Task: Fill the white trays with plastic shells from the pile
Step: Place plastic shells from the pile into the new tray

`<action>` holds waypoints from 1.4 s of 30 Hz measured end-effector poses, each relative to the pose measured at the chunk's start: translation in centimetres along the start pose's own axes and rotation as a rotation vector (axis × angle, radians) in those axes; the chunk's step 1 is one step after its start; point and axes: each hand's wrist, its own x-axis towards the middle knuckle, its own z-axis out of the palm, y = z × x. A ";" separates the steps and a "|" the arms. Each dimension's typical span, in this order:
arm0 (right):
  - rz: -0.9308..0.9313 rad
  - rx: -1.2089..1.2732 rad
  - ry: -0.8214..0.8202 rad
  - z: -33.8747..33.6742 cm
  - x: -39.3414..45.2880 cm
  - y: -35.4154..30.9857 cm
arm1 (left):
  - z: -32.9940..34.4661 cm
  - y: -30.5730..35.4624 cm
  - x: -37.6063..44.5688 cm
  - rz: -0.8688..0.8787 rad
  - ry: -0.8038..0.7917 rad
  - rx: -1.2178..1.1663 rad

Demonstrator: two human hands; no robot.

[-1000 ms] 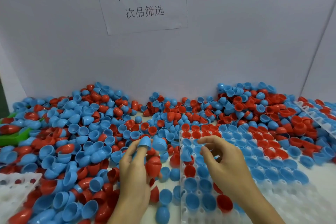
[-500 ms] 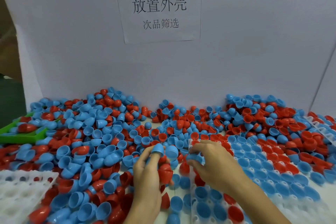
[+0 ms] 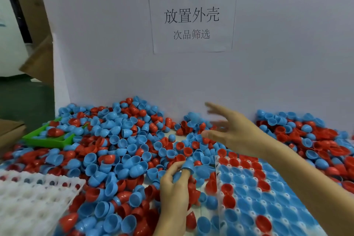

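Pinching glossy blue shells (image 3: 186,165) – left hand (image 3: 175,188), right hand (image 3: 232,130) spread – dimpled white tray (image 3: 220,214)

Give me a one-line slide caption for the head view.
Left hand holds blue shells while the open right hand reaches over the pile beside a part-filled white tray.

white partition wall (image 3: 268,63), taped paper sign (image 3: 192,18) with printed characters, brown cardboard (image 3: 38,63) at left

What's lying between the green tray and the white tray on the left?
Head view: loose blue and red shells from the pile cover the stretch between the green tray and the left white tray.
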 end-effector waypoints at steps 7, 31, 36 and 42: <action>-0.103 -0.017 0.025 4.7 -1.4 1.3 | 0.0 0.0 -0.2 0.039 -0.050 0.054; 0.124 0.519 0.727 9.7 -7.9 6.5 | 0.8 0.2 -1.0 0.120 -0.323 0.258; 0.064 0.535 0.698 9.8 -8.4 6.3 | 0.9 -0.1 -1.2 0.096 -0.346 0.255; 0.035 0.591 0.694 9.8 -8.5 6.4 | 1.1 -0.3 -1.6 0.100 -0.446 0.288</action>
